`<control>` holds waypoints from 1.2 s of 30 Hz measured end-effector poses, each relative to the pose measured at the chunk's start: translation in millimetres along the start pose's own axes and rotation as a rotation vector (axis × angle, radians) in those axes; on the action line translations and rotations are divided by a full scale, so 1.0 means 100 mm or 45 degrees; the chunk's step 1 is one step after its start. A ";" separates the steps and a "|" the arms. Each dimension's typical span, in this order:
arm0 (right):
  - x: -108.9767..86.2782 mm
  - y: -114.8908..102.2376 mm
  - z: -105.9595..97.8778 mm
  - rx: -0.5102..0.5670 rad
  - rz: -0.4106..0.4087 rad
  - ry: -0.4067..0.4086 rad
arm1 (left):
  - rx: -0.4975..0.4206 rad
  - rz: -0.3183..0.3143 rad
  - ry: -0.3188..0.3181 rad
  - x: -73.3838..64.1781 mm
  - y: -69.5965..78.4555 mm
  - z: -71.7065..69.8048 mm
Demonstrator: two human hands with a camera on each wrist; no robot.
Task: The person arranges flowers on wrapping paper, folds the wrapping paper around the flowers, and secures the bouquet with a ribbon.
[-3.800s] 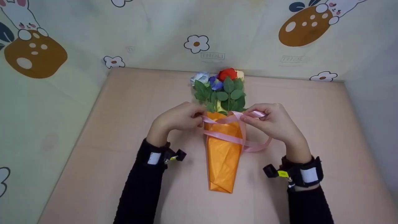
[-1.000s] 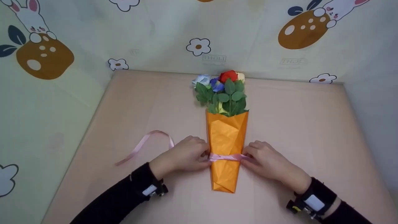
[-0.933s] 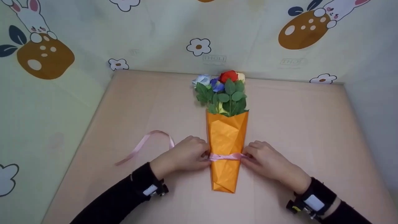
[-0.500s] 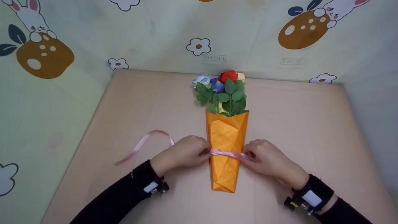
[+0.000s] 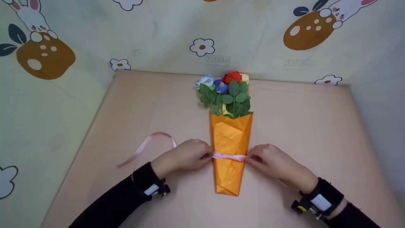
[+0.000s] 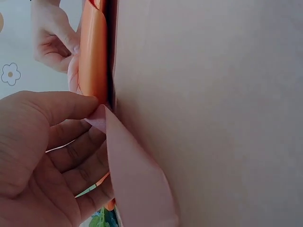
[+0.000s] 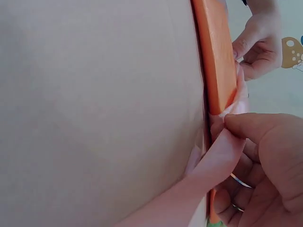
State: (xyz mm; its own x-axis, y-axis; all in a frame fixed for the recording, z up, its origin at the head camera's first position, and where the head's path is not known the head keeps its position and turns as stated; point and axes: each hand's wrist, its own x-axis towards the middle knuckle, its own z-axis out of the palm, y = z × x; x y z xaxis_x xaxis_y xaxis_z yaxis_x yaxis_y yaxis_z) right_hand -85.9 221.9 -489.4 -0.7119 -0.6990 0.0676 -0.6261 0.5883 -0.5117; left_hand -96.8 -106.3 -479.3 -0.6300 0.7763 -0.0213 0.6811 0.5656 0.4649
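Observation:
A bouquet of red, blue and cream flowers (image 5: 232,77) with green leaves lies on the table in orange wrapping paper (image 5: 229,133). A pink ribbon (image 5: 229,156) crosses the lower half of the wrap, twisted at the front. At the wrap's left edge my left hand (image 5: 186,155) pinches the ribbon between thumb and fingers; in the left wrist view a ribbon tail (image 6: 137,175) runs down from that pinch. My right hand (image 5: 278,161) pinches the other side at the right edge, and its tail (image 7: 189,194) trails off in the right wrist view.
A loose ribbon end (image 5: 142,148) curves over the pinkish table (image 5: 300,120) left of the left forearm. Behind the flowers hangs a pale cloth backdrop (image 5: 158,41) printed with rabbits and flowers. Each wrist wears a black strap with a small camera (image 5: 297,206).
Both hands came down from the wrap's top to its lower half, bringing the ribbon into a snug band. In the last second the band slid up slightly and the hands moved little.

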 end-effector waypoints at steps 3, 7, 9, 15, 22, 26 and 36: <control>-0.05 0.01 -0.05 0.049 0.048 -0.038 | -0.031 -0.017 -0.029 -0.05 -0.03 -0.06; -0.15 0.04 -0.09 0.122 0.164 -0.081 | -0.083 -0.035 -0.074 -0.10 -0.07 -0.12; -0.19 0.05 -0.10 0.132 0.214 -0.093 | -0.098 -0.043 -0.101 -0.12 -0.10 -0.14; -0.28 0.13 -0.12 0.054 0.263 -0.099 | -0.113 -0.127 -0.215 -0.19 -0.19 -0.17; -0.41 0.29 -0.21 -0.002 0.315 -0.112 | -0.167 -0.149 -0.262 -0.30 -0.41 -0.24; -0.50 0.39 -0.26 -0.011 0.315 -0.086 | -0.171 -0.117 -0.252 -0.39 -0.50 -0.29; -0.63 0.50 -0.34 0.002 0.304 -0.079 | -0.146 -0.142 -0.288 -0.48 -0.58 -0.35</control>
State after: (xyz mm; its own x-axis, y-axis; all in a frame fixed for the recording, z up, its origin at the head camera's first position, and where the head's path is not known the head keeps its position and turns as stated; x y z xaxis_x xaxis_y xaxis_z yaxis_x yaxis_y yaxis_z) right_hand -83.1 308.8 -490.2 -0.8188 -0.5637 -0.1082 -0.4418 0.7392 -0.5083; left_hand -119.2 -185.9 -474.4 -0.5910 0.7604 -0.2691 0.5572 0.6261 0.5454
